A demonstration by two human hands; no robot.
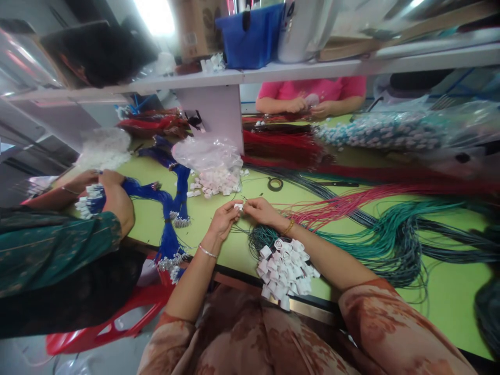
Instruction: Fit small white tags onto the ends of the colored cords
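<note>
Between the fingertips of my left hand (222, 219) is a small white plastic connector (238, 207). My right hand (262, 210) meets it from the other side, its thumb and finger pinched on a thin wire end at the connector. Just below my right wrist lies a coiled bundle of dark green wires (261, 238), with many white connector ends (288, 268) by the table's front edge. Beyond my hands, loose white connectors (219, 181) spill from a clear plastic bag (209, 153).
Long pink wires (336, 205) and green wires (390, 229) stretch across the table's right side. A black tape roll (275, 184) lies behind my hands. A co-worker's hands (111, 179) handle blue wires (167, 200) at left; another person (312, 96) works opposite, below a shelf (234, 77).
</note>
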